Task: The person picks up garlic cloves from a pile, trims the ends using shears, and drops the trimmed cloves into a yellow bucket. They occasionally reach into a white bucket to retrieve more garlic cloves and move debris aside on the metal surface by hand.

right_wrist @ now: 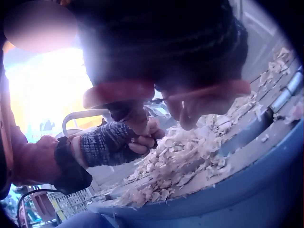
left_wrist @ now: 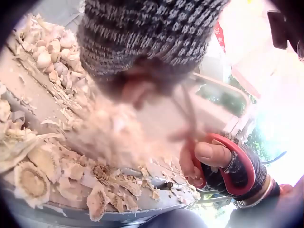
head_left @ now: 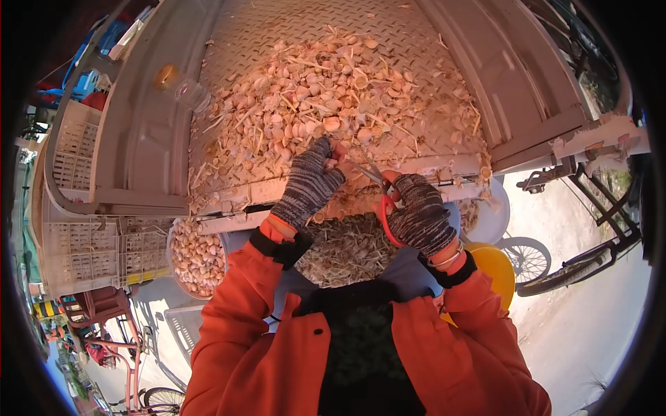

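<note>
Both hands in fingerless knit gloves, forearms reaching forward to near edge of garlic heap. Left hand back upward, fingers bent inward, pinching small garlic piece mostly hidden by fingers. Right hand grips scissors, fingers through red handles. Scissors just on person's side of heap; long axis slants from right palm forward and leftward, tips pointing at left fingertips, blades slightly parted. Tub of cloves left of heap, nearer person.

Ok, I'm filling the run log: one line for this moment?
left hand: curled, contents unclear | right hand: holds red-handled scissors | garlic: heaped on metal bed
</note>
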Action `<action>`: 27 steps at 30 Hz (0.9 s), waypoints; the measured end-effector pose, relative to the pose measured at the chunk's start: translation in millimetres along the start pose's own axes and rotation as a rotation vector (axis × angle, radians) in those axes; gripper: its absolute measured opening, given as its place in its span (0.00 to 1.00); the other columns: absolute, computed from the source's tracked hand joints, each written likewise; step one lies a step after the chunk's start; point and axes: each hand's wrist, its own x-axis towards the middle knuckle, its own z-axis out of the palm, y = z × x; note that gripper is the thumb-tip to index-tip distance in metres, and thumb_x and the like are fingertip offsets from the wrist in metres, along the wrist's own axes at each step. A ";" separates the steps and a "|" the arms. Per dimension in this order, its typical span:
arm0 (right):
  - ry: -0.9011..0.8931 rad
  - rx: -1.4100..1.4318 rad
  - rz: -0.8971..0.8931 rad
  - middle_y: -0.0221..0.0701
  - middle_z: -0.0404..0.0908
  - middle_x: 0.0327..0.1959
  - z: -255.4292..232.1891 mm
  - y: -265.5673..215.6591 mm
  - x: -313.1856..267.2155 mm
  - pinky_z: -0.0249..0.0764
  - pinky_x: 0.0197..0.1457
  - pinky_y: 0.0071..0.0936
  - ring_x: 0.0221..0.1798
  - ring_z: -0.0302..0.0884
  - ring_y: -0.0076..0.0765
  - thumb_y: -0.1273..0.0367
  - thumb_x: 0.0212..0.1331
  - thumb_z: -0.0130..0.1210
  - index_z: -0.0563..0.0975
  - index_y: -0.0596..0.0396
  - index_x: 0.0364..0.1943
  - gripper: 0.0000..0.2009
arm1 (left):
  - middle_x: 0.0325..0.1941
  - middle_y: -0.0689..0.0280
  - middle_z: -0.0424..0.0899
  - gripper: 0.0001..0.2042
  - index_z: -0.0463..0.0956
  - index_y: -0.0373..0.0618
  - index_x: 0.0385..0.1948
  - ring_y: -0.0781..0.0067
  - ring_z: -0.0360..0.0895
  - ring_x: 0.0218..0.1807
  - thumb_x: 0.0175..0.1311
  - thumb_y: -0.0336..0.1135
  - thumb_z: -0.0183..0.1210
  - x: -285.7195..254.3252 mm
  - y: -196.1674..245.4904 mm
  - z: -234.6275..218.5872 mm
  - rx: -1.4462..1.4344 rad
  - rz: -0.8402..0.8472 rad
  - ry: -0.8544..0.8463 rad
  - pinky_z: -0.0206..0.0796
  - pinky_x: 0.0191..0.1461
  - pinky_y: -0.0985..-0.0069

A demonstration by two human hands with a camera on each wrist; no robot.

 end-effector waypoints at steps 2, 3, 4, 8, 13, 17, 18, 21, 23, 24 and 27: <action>-0.023 -0.045 -0.029 0.43 0.80 0.34 -3.9 -8.5 -1.4 0.73 0.43 0.42 0.38 0.76 0.52 0.70 0.46 0.60 0.77 0.57 0.46 0.19 | 0.31 0.72 0.76 0.11 0.76 0.40 0.43 0.86 0.66 0.31 0.60 0.31 0.60 -16.5 4.6 6.2 -0.032 0.038 0.031 0.64 0.39 0.83; -0.049 -0.090 -0.053 0.43 0.80 0.34 -6.4 -13.0 -2.9 0.73 0.43 0.42 0.38 0.76 0.52 0.69 0.47 0.59 0.77 0.57 0.45 0.18 | 0.32 0.71 0.77 0.12 0.77 0.40 0.43 0.86 0.66 0.31 0.60 0.31 0.60 -23.6 6.2 8.2 -0.066 0.072 0.059 0.64 0.38 0.84; -0.053 -0.056 -0.065 0.43 0.79 0.33 -5.9 -13.6 -5.6 0.72 0.42 0.42 0.38 0.76 0.52 0.69 0.47 0.59 0.78 0.56 0.45 0.18 | 0.32 0.71 0.79 0.13 0.78 0.39 0.45 0.86 0.68 0.31 0.58 0.31 0.61 -30.1 4.3 6.8 -0.046 0.004 0.017 0.65 0.38 0.83; -0.086 -0.067 -0.069 0.43 0.80 0.33 -9.1 -28.0 -21.5 0.72 0.42 0.42 0.38 0.77 0.52 0.69 0.47 0.59 0.78 0.57 0.45 0.18 | 0.30 0.64 0.82 0.13 0.79 0.39 0.43 0.78 0.75 0.30 0.56 0.30 0.59 -57.6 -5.7 21.5 -0.162 0.086 0.159 0.70 0.38 0.78; -0.056 -0.013 -0.112 0.37 0.79 0.25 -14.9 -43.8 -40.9 0.72 0.29 0.30 0.24 0.76 0.36 0.71 0.49 0.64 0.79 0.59 0.41 0.14 | 0.29 0.67 0.81 0.12 0.79 0.37 0.41 0.81 0.75 0.31 0.56 0.29 0.62 -84.1 25.4 13.7 -0.248 -0.055 0.098 0.69 0.38 0.82; -0.144 0.372 0.004 0.35 0.79 0.25 -12.2 -44.9 -54.0 0.72 0.27 0.29 0.25 0.77 0.36 0.66 0.54 0.61 0.77 0.58 0.45 0.15 | 0.30 0.70 0.80 0.13 0.78 0.36 0.42 0.85 0.73 0.29 0.56 0.29 0.63 -96.6 21.5 13.0 -0.189 0.090 0.118 0.66 0.32 0.85; -0.334 0.637 0.347 0.31 0.78 0.23 -29.2 -66.8 -48.7 0.70 0.25 0.26 0.23 0.76 0.29 0.65 0.56 0.61 0.77 0.57 0.45 0.15 | 0.30 0.70 0.80 0.13 0.78 0.36 0.42 0.85 0.73 0.29 0.56 0.29 0.63 -100.2 23.9 10.1 -0.192 0.093 0.119 0.66 0.32 0.85; -0.495 0.971 0.791 0.22 0.75 0.24 -34.2 -71.5 -44.0 0.68 0.27 0.17 0.25 0.70 0.15 0.67 0.56 0.63 0.77 0.54 0.47 0.16 | 0.28 0.74 0.77 0.11 0.79 0.39 0.41 0.88 0.68 0.24 0.59 0.32 0.61 -121.0 18.5 -13.8 -0.508 -0.046 0.201 0.58 0.26 0.87; -0.125 0.695 0.487 0.24 0.75 0.29 -20.9 -36.0 -42.9 0.69 0.32 0.16 0.29 0.69 0.15 0.67 0.53 0.66 0.76 0.54 0.50 0.20 | 0.28 0.78 0.73 0.11 0.79 0.43 0.44 0.92 0.62 0.21 0.60 0.31 0.60 -149.4 -17.4 -55.7 -0.635 -0.165 0.386 0.51 0.23 0.90; -0.140 0.488 0.465 0.24 0.75 0.33 -27.8 -29.3 -36.6 0.69 0.37 0.18 0.31 0.67 0.16 0.66 0.50 0.68 0.75 0.53 0.52 0.23 | 0.27 0.78 0.72 0.12 0.78 0.42 0.47 0.91 0.61 0.20 0.61 0.31 0.59 -168.5 -51.8 -79.4 -0.598 -0.168 0.526 0.51 0.22 0.89; 0.006 0.238 0.341 0.25 0.75 0.32 -18.4 25.4 -12.1 0.71 0.38 0.21 0.30 0.69 0.20 0.67 0.48 0.69 0.75 0.52 0.52 0.24 | 0.31 0.73 0.76 0.17 0.74 0.41 0.53 0.84 0.69 0.25 0.62 0.28 0.55 -237.6 -164.3 -172.7 -0.303 -0.480 0.734 0.62 0.28 0.86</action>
